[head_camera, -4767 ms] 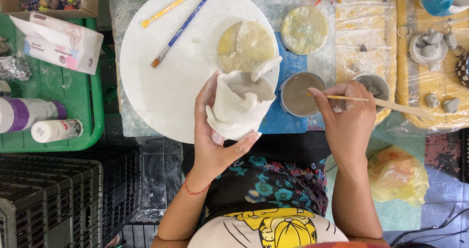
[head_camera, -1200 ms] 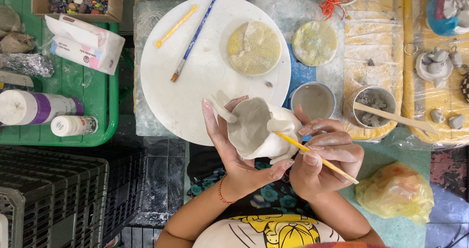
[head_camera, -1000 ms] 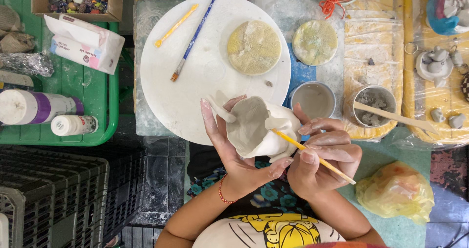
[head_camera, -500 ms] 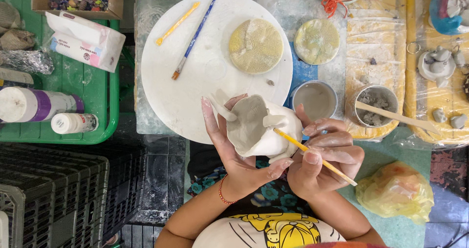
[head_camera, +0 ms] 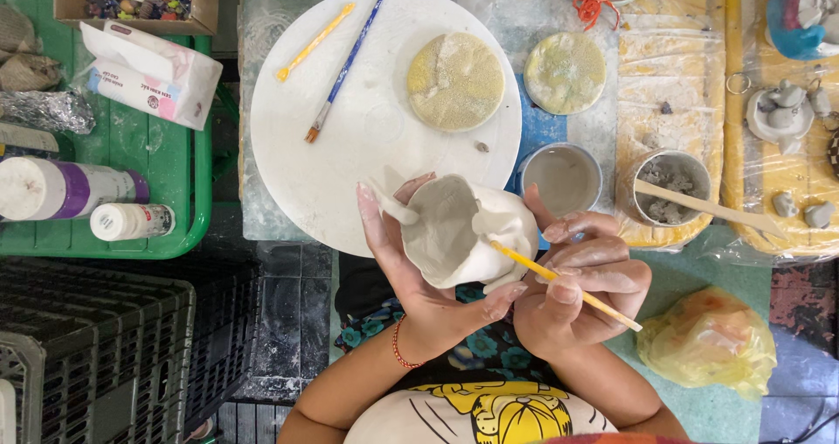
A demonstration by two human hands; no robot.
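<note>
My left hand (head_camera: 411, 282) cradles a white unfired clay vessel (head_camera: 463, 230) from below, fingers wrapped around its side. My right hand (head_camera: 581, 287) holds a thin yellow wooden tool (head_camera: 568, 287) like a pencil, its tip touching the vessel's right wall. Both hands are smeared with wet clay and hover over my lap, just in front of a round white board (head_camera: 350, 147).
On the board lie a blue paintbrush (head_camera: 350, 59), a yellow tool (head_camera: 315, 42) and a round sponge (head_camera: 454, 81). A slip cup (head_camera: 566, 177) and a clay pot with a wooden stick (head_camera: 673, 190) stand to the right. A green tray (head_camera: 166, 173) with bottles sits left, a yellow bag (head_camera: 708, 343) lower right.
Earlier my right hand was at the slip cup with the tool; it came back to the vessel. Over the last second the tool barely shifts along the vessel's wall.
</note>
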